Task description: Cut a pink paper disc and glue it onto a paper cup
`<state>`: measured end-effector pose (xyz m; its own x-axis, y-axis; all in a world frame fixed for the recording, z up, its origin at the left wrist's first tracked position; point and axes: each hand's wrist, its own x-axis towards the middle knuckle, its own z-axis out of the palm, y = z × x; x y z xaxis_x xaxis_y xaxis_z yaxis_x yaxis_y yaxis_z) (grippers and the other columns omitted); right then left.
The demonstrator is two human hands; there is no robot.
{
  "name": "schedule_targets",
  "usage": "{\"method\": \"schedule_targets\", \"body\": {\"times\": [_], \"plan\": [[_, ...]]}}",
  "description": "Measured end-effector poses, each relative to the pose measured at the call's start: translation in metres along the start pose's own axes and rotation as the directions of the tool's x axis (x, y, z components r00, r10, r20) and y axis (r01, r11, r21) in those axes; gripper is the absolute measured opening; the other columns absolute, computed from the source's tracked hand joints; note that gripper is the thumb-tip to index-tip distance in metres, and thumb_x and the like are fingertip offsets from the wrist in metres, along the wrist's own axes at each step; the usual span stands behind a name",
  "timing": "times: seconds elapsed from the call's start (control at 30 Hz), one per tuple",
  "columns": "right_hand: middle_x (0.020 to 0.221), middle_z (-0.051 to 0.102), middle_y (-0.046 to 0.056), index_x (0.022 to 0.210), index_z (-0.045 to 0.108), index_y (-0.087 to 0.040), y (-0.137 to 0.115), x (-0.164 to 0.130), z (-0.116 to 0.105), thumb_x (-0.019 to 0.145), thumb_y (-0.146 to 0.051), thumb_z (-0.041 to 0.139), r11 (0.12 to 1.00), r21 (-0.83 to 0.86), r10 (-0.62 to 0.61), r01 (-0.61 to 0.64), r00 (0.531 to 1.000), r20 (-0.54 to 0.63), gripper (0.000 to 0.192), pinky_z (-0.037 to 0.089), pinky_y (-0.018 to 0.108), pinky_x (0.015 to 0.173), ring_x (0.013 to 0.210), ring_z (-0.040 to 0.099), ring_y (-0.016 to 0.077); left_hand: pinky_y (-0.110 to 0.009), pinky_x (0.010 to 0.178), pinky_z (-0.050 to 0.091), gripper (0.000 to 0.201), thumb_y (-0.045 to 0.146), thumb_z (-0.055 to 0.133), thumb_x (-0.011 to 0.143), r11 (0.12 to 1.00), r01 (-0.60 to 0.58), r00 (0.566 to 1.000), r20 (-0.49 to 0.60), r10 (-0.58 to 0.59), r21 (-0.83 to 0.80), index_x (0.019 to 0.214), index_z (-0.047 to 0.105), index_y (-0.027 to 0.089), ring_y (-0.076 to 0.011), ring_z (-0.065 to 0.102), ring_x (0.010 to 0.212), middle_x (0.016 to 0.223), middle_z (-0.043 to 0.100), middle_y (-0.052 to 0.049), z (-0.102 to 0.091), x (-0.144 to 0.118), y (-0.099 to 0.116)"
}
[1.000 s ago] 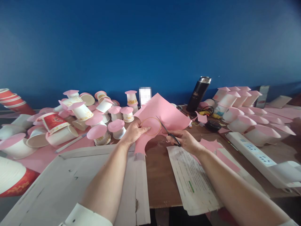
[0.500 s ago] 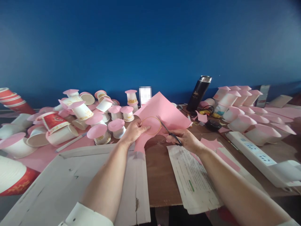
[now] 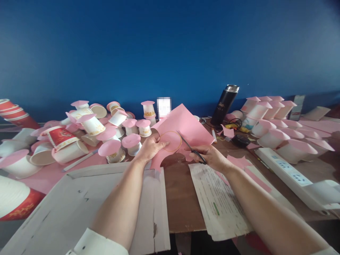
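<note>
While the left hand (image 3: pixel 151 148) pinches a pink paper sheet (image 3: pixel 186 129) (circle drawn on it), the right hand's (image 3: pixel 209 157) fingers grip black-handled scissors (image 3: pixel 191 148) — blades cutting its edge.

Head-worn view, forward and down, seemingly near the table (image 3: pixel 180 198).

The left hand (image 3: pixel 150 147) grips a pink paper sheet (image 3: pixel 186 127) held up over the middle of the worktop (image 3: pixel 180 198), its fingers (image 3: pixel 162 144) lying on a circle drawn on the sheet. The right hand (image 3: pixel 211 157) holds black scissors (image 3: pixel 191 148), blades against the sheet beside the circle. Pink-topped paper cups (image 3: pixel 111 148) crowd the worktop's far left; a black flask (image 3: pixel 224 105) stands at the far edge.
</note>
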<state>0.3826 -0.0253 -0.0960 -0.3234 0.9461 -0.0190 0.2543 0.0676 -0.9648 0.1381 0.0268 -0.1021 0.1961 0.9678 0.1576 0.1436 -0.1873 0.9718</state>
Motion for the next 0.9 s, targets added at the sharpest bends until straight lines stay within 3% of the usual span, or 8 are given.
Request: {"method": "schedule_targets", "body": {"times": [0.2, 0.33, 0.9], "plan": [[0.079, 0.068, 0.004, 0.116, 0.069, -0.014, 0.0020, 0.0002, -0.0008, 0.075, -0.051, 0.069, 0.998, -0.060, -0.008, 0.007, 1.000, -0.016, 0.056, 0.048, 0.032, 0.068, 0.073, 0.059, 0.0179, -0.023, 0.052, 0.026, 0.041, 0.045, 0.077, 0.060, 0.994, -0.032, 0.999, -0.008, 0.033, 0.108, 0.062, 0.044, 0.019, -0.0094, 0.033, 0.056, 0.058, 0.035, 0.006, -0.0014, 0.0005, -0.0011], [0.094, 0.072, 0.006, 0.115, 0.070, -0.016, -0.0002, -0.0001, -0.0030, 0.077, -0.053, 0.067, 0.993, -0.115, -0.041, 0.041, 0.999, 0.000, 0.054, 0.049, 0.036, 0.079, 0.087, 0.063, 0.0234, -0.024, 0.053, 0.024, 0.044, 0.044, 0.075, 0.062, 0.983, -0.033, 0.999, 0.039, 0.027, 0.181, 0.060, 0.040, 0.019, -0.0095, 0.031, 0.057, 0.060, 0.033, 0.006, -0.0001, -0.0004, -0.0004], [0.100, 0.073, 0.005, 0.113, 0.072, -0.021, -0.0003, -0.0013, -0.0042, 0.079, -0.051, 0.066, 0.990, -0.109, -0.083, 0.084, 0.996, 0.013, 0.046, 0.049, 0.034, 0.079, 0.089, 0.064, 0.0228, -0.024, 0.058, 0.029, 0.040, 0.042, 0.072, 0.068, 0.977, -0.099, 0.993, 0.077, 0.085, 0.190, 0.063, 0.039, 0.020, -0.0105, 0.034, 0.061, 0.064, 0.034, 0.005, -0.0017, -0.0003, 0.0001]]}}
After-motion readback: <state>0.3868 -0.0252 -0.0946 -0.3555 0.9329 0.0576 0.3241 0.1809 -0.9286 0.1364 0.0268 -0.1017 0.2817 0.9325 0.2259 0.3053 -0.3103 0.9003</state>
